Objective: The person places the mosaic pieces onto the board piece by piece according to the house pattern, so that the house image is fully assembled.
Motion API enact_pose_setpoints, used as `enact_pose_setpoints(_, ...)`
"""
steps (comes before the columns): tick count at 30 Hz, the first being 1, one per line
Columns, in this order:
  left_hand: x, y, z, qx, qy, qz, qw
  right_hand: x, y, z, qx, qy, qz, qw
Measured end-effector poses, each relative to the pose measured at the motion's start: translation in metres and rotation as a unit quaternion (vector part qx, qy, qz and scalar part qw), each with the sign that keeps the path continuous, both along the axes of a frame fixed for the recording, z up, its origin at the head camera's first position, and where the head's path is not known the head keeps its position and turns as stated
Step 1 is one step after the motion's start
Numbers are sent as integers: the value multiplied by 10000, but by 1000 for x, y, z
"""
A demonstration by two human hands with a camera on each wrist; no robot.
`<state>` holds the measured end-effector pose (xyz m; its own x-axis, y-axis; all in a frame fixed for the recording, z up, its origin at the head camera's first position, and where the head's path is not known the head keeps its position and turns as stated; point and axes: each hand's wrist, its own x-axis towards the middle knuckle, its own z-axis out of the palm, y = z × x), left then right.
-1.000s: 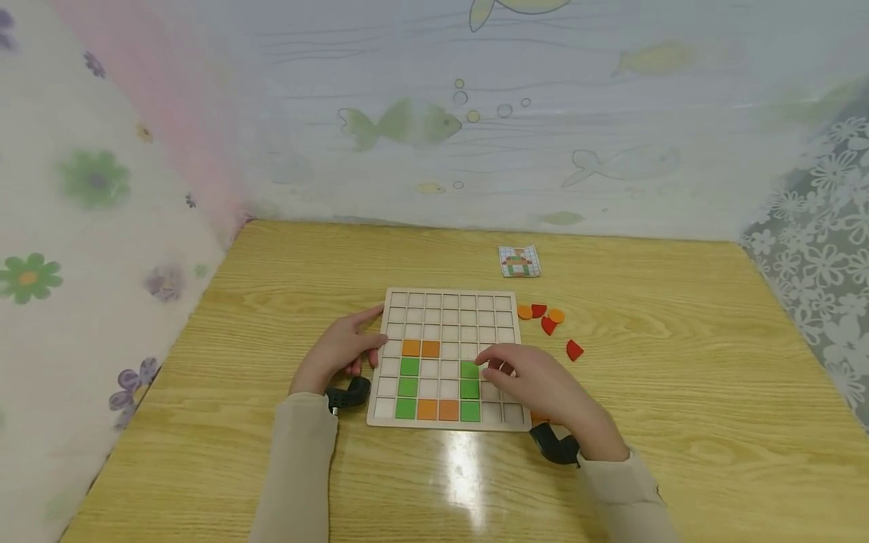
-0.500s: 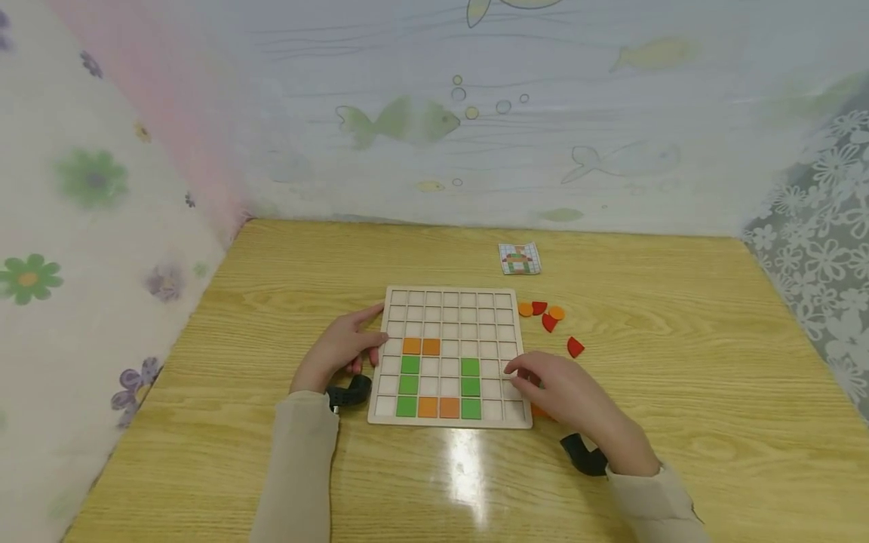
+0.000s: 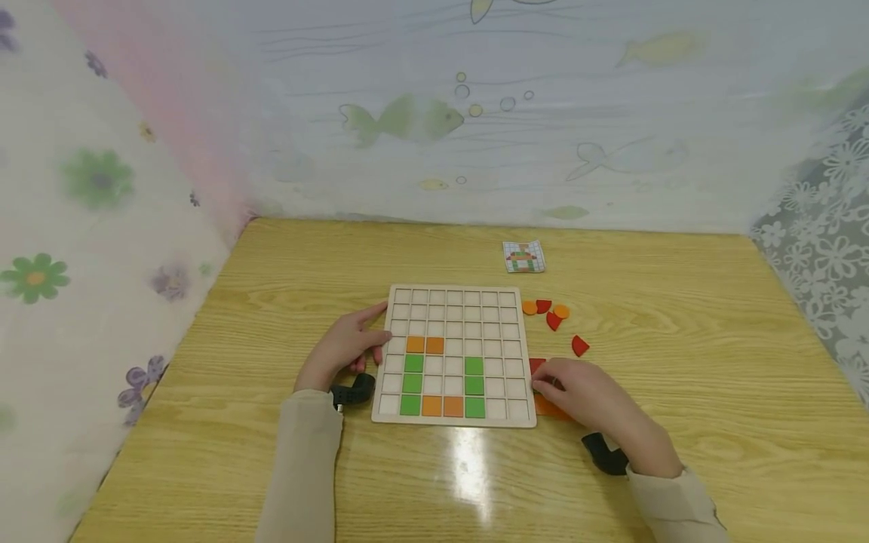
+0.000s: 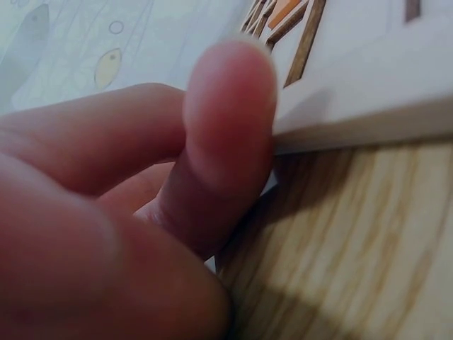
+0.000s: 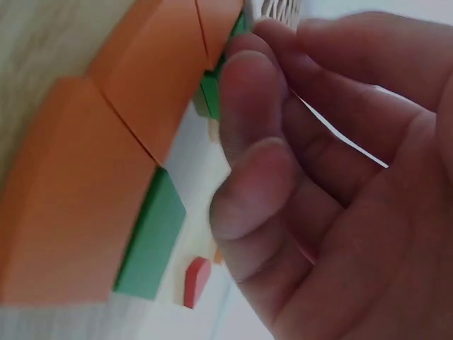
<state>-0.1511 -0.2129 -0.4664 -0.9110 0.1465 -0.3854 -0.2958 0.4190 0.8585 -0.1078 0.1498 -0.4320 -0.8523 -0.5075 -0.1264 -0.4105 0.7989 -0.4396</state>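
The wooden grid board (image 3: 455, 423) lies flat on the table, with green tiles (image 3: 474, 386) in two columns and orange tiles (image 3: 425, 345) among its squares. Along its left edge rests my left hand (image 3: 342, 348), thumb on the rim and index finger stretched along the side. Just beyond the right edge, my right hand (image 3: 587, 396) is over red and orange pieces (image 3: 551, 408), partly hiding them. The right wrist view shows its bent fingers (image 5: 251, 191) beside orange pieces (image 5: 78, 198) and a green piece (image 5: 152, 237), with nothing visible between them.
A small patterned card (image 3: 523, 257) lies behind the board. Orange discs (image 3: 560, 311) and red quarter-round pieces (image 3: 580, 345) are scattered by the board's right side. A fish-printed covering (image 3: 421, 151) stands at the back of the table.
My right hand has moved right, from above the upper green tile in the right column to the pieces beside the board. My left hand has stayed at the left edge.
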Motion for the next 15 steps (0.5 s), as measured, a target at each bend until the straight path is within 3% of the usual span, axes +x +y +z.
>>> enact_pose_setpoints(15,-1,0,-1,78,-44,35,10000,-1,4,5,182,-487,-88,9986)
